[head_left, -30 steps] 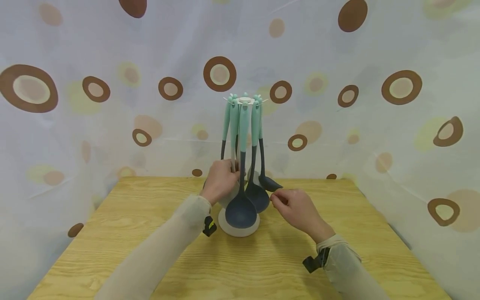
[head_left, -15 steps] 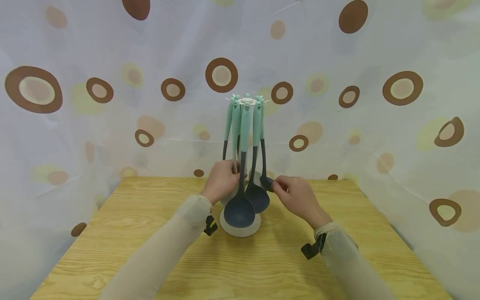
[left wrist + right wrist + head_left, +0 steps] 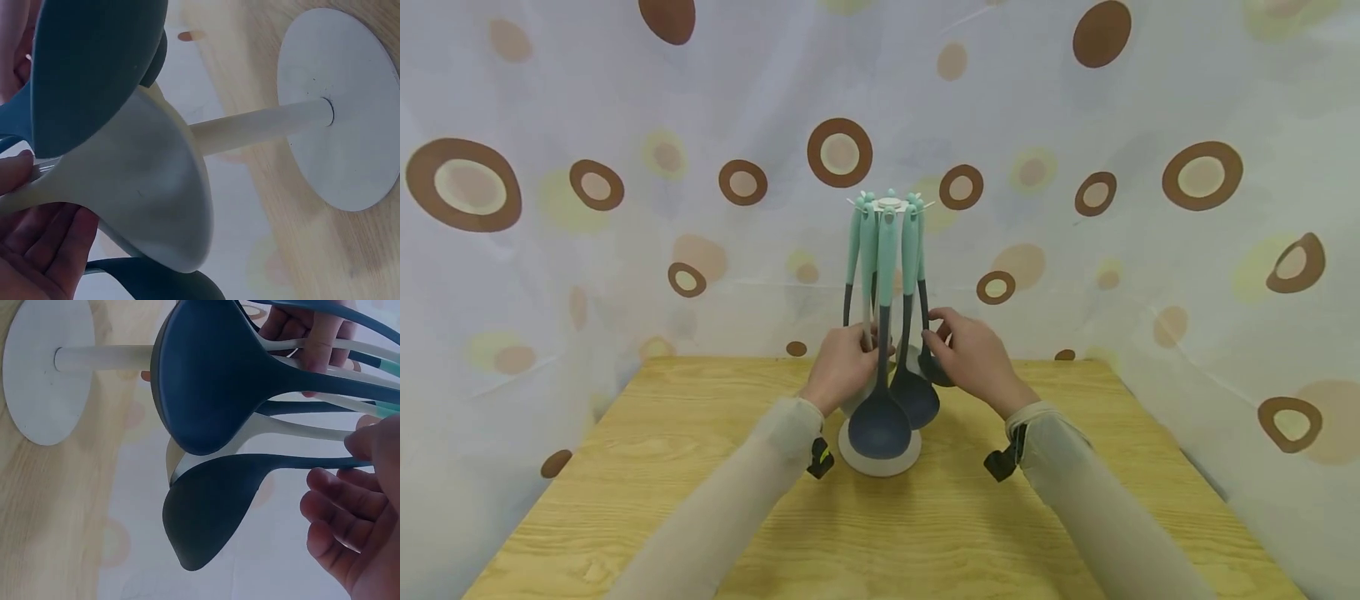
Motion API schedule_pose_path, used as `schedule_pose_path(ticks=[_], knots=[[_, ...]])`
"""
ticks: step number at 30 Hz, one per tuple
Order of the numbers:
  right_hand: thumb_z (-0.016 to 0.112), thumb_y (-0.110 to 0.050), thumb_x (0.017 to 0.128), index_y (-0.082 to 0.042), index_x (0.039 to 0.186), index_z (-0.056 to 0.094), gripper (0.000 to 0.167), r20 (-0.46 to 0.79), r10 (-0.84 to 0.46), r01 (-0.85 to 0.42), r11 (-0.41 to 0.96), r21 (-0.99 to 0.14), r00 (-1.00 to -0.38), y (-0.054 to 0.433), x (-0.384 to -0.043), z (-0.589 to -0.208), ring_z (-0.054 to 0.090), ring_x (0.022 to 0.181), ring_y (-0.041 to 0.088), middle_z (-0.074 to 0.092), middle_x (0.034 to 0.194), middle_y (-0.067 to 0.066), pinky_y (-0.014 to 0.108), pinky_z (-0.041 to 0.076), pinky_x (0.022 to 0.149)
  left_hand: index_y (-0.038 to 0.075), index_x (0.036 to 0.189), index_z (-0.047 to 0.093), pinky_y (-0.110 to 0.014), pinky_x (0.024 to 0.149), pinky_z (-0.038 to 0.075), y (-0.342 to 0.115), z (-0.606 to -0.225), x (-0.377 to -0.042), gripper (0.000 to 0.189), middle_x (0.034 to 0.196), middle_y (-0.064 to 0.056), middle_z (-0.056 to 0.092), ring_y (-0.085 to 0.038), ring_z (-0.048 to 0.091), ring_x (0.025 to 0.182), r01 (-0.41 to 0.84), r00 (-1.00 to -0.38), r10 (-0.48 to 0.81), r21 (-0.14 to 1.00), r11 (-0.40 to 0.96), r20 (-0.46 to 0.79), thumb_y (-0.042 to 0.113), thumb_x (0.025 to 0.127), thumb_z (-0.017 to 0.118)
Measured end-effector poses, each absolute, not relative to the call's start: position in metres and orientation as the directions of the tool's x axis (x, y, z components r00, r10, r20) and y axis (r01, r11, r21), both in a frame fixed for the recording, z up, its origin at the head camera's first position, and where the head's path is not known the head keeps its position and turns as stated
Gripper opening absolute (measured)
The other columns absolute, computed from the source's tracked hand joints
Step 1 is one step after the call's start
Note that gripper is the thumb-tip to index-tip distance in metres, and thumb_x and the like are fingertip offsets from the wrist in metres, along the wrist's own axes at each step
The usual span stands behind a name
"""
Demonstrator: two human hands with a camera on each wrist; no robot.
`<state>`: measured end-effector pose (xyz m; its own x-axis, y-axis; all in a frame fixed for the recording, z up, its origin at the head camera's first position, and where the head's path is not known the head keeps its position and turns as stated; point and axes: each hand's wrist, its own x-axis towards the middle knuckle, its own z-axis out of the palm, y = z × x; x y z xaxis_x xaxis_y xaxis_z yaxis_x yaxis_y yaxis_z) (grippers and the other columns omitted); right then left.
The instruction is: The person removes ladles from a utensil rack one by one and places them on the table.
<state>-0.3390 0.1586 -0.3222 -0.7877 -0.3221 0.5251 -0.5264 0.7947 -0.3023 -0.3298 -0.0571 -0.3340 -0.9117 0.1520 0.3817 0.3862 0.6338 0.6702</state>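
A white rack hung with several mint-handled utensils stands on the table, its round base below them. My left hand grips the neck of a pale grey ladle, thumb on one side and fingers on the other. On the rack's right side, my right hand pinches the neck of a dark blue ladle between thumb and fingers, just above its spouted bowl. A larger dark blue ladle hangs at the front, between the hands, with another dark ladle just behind it. The front ladle partly hides the rack's pole.
The light wooden table extends around the rack's base. A pale curtain with brown and yellow spots hangs behind and along both sides. Black wrist cameras sit under the cuffs, low over the table.
My right hand has moved up and left, from the edge of the right ladle's bowl to its neck. That ladle's bowl has turned. My left hand keeps its grip in nearly the same place.
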Motion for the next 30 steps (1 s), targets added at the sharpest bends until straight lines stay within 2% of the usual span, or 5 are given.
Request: schedule_pose_path(ticks=[4, 8, 13, 20, 30], knots=[[0.056, -0.028, 0.103, -0.006, 0.129, 0.062, 0.034, 0.522, -0.317, -0.519, 0.799, -0.303, -0.792, 0.152, -0.346, -0.318, 0.061, 0.066, 0.017, 0.071, 0.085, 0.003, 0.039, 0.051, 0.064, 0.016, 0.08, 0.068, -0.029, 0.063, 0.05, -0.057, -0.332, -0.332, 0.019, 0.081, 0.003, 0.072, -0.015, 0.064, 0.071, 0.404, -0.902, 0.166, 0.644, 0.649, 0.398, 0.028, 0.095, 0.071], [0.054, -0.024, 0.104, -0.008, 0.113, 0.067, 0.023, 0.52, -0.339, -0.543, 0.781, -0.308, -0.784, 0.15, -0.35, -0.315, 0.055, 0.058, 0.017, 0.067, 0.078, 0.003, 0.036, 0.045, 0.058, 0.013, 0.074, 0.065, -0.027, 0.064, 0.051, -0.057, -0.33, -0.333, 0.024, 0.089, 0.003, 0.074, -0.013, 0.067, 0.077, 0.386, -0.91, 0.159, 0.64, 0.665, 0.384, 0.024, 0.095, 0.07], [0.053, -0.022, 0.105, -0.009, 0.099, 0.065, 0.019, 0.526, -0.352, -0.566, 0.757, -0.327, -0.774, 0.148, -0.353, -0.315, 0.051, 0.056, 0.016, 0.062, 0.071, 0.002, 0.033, 0.041, 0.055, 0.015, 0.075, 0.065, -0.028, 0.062, 0.049, -0.058, -0.33, -0.333, 0.025, 0.079, 0.002, 0.072, -0.014, 0.064, 0.069, 0.372, -0.914, 0.154, 0.623, 0.688, 0.377, 0.028, 0.095, 0.07], [0.052, -0.021, 0.105, -0.009, 0.099, 0.065, 0.019, 0.539, -0.333, -0.564, 0.749, -0.348, -0.774, 0.146, -0.353, -0.315, 0.049, 0.056, 0.019, 0.059, 0.069, 0.004, 0.034, 0.04, 0.056, 0.017, 0.08, 0.067, -0.028, 0.061, 0.049, -0.059, -0.333, -0.334, 0.022, 0.07, 0.005, 0.067, -0.013, 0.061, 0.064, 0.395, -0.904, 0.175, 0.604, 0.692, 0.39, 0.032, 0.095, 0.071], [0.051, -0.023, 0.106, -0.008, 0.102, 0.066, 0.022, 0.541, -0.302, -0.543, 0.755, -0.366, -0.785, 0.156, -0.351, -0.313, 0.054, 0.06, 0.018, 0.064, 0.074, 0.007, 0.035, 0.043, 0.059, 0.016, 0.078, 0.062, -0.027, 0.052, 0.04, -0.061, -0.333, -0.331, 0.028, 0.057, 0.001, 0.053, -0.015, 0.05, 0.051, 0.382, -0.914, 0.186, 0.607, 0.697, 0.361, 0.035, 0.096, 0.069]])
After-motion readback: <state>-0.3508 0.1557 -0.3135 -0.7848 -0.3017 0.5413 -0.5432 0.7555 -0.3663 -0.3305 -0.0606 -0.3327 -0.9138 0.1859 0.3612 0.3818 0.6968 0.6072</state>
